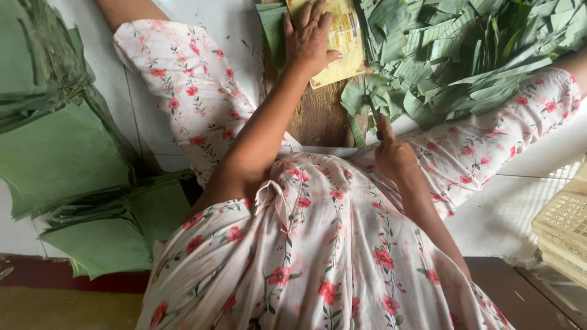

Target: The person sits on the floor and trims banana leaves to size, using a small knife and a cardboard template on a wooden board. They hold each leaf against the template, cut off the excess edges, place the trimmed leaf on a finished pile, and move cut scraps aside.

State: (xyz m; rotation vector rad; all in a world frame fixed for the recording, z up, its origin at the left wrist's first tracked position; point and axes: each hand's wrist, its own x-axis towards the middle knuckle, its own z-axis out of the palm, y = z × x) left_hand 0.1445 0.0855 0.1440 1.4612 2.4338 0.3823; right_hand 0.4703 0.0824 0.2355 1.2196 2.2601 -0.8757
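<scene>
My left hand [309, 38] lies flat, fingers spread, pressing a yellowish card template [342, 43] down on a stack of green leaf [273, 27] on a brown wooden board [318, 116]. My right hand [393, 156] is closed around a thin dark blade handle [374, 119], with the forefinger stretched along it, at the board's near right edge beside leaf trimmings. I sit on the floor in a white dress with red flowers [318, 244], legs spread to either side of the board.
A heap of green leaf offcuts [465, 55] fills the top right. Stacks of cut green leaf sheets [67, 153] lie at the left on the white tiled floor [520, 208]. A cream plastic basket [565, 229] stands at the right edge.
</scene>
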